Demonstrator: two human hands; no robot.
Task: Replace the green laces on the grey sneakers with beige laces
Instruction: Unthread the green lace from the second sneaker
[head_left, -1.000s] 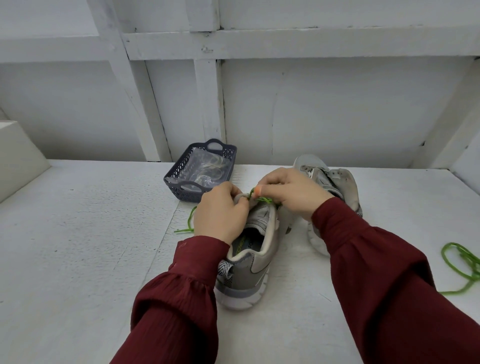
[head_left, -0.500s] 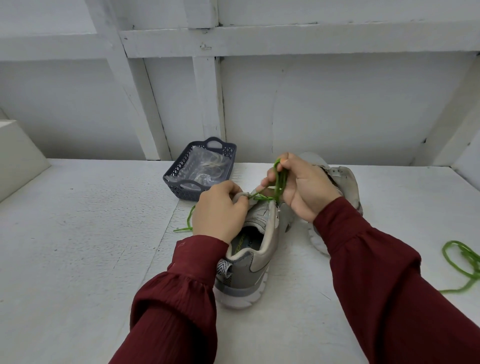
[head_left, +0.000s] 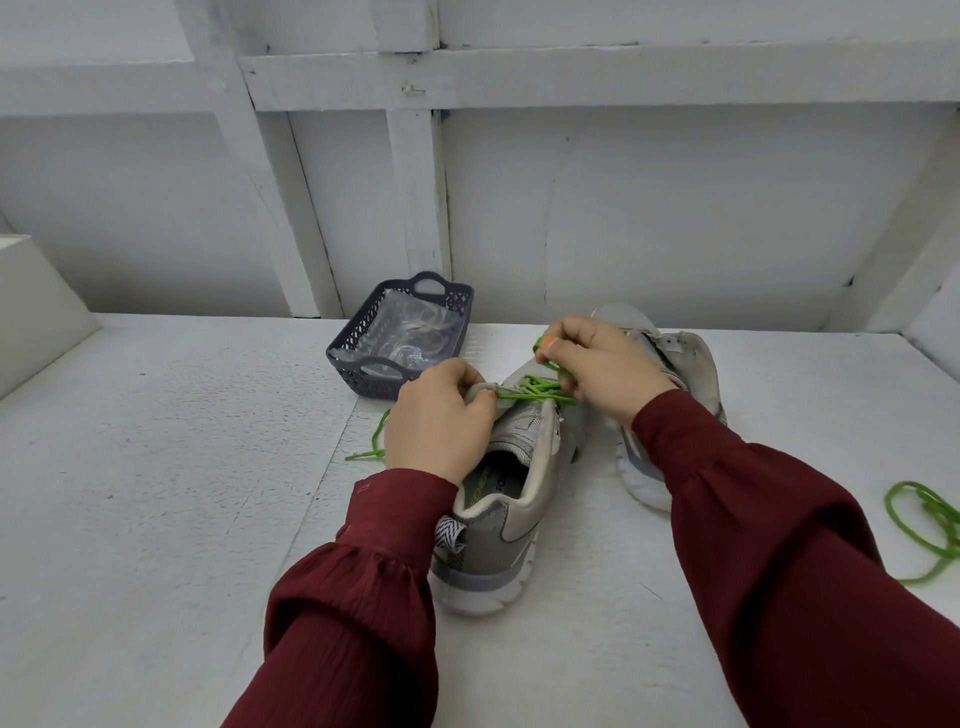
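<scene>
A: Fingers (head_left: 563, 340) of your right hand (head_left: 602, 369) pinch the green lace (head_left: 537, 387); your left hand (head_left: 439, 421) grips the near sneaker (head_left: 519, 499), mid-bench (head_left: 156, 467).
B: Stage?
A: Unlacing. One loose lace (head_left: 922, 525) lies at the bench's right edge; no beige threaded yet.

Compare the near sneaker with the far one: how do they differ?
The near sneaker stands upright, heel toward the camera; the far sneaker lies tipped on its side, sole showing. The near sneaker has a green lace in it; the far sneaker's visible eyelets are bare. The left hand grips the near sneaker and the right hand pinches its lace; neither holds the far sneaker. Both are grey with pale soles.
</scene>
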